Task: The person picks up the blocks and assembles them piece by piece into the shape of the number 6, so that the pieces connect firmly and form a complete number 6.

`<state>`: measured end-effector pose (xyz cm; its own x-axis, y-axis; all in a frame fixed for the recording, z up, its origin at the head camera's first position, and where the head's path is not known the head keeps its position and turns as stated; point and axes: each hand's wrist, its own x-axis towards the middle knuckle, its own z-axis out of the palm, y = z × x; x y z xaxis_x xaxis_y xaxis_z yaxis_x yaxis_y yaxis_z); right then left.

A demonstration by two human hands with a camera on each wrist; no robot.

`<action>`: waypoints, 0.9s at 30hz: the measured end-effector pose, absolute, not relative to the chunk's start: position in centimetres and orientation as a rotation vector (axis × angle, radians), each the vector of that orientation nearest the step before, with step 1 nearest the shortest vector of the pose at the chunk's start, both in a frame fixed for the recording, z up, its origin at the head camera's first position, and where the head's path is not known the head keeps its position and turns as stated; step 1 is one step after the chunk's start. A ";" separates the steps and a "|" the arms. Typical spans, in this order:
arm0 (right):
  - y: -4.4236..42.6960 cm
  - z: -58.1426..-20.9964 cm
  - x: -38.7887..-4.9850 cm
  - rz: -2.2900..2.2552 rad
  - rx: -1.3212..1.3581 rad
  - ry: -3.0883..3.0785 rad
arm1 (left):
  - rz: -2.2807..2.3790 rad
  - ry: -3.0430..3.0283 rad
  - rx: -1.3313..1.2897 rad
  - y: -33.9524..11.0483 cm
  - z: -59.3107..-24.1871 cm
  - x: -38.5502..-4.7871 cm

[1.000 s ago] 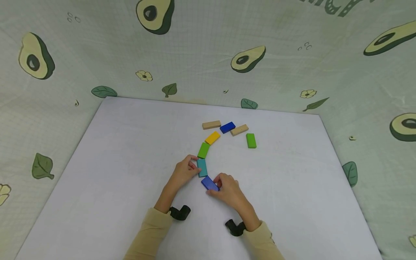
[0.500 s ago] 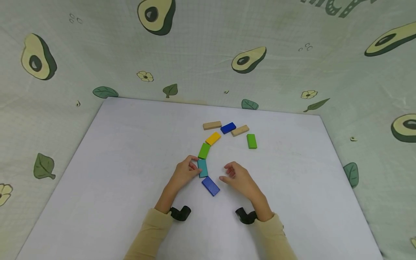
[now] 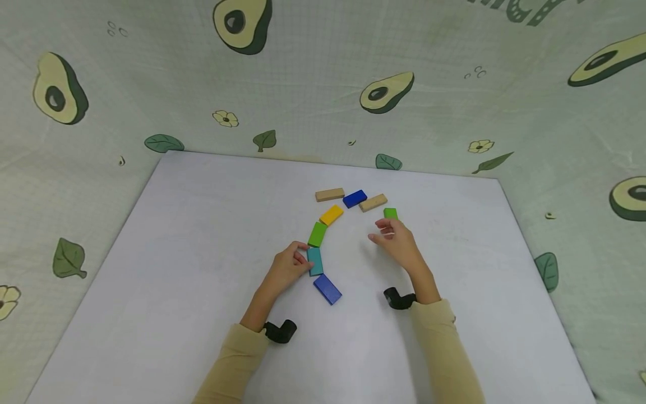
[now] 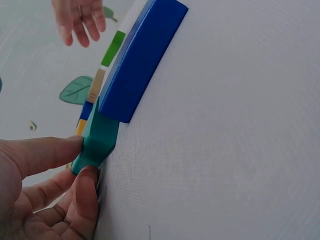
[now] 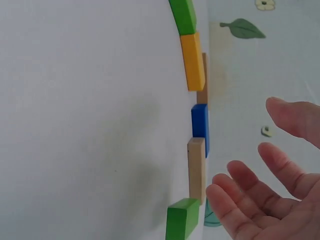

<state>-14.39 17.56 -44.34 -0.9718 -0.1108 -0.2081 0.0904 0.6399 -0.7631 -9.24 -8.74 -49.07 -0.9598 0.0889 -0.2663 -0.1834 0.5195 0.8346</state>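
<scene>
My left hand (image 3: 285,270) pinches the teal block (image 3: 315,261), which lies flat on the white table; the left wrist view has the thumb against one side and fingertips at the other. At its near end lies a blue block (image 3: 327,289), slanting to the right. A green block (image 3: 317,234) and a yellow block (image 3: 331,215) continue the curve beyond the teal one. Above the table, my right hand (image 3: 397,244) holds nothing, fingers spread and loosely bent. It hovers just in front of another green block (image 3: 391,213) and partly hides it in the head view.
Farther back lie a plain wooden block (image 3: 330,194), a dark blue block (image 3: 355,198) and a second wooden block (image 3: 373,202). The white table (image 3: 212,213) ends at a cloth backdrop printed with avocados (image 3: 387,92) and leaves.
My right hand has let go of the near blue block and moved away, right and toward the back green block. My left hand stays on the teal block.
</scene>
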 end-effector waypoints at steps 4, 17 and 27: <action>18.2 -44.2 -15.7 -1.220 -0.033 2.650 | 1.411 2.489 -0.076 -8.7 -49.1 -9.3; 19.2 -45.4 -19.7 -1.322 0.039 2.730 | 1.407 2.493 -0.069 -8.8 -49.1 -9.3; 19.7 -46.6 -22.6 -1.423 0.126 2.632 | 1.407 2.483 -0.073 -8.9 -49.3 -9.3</action>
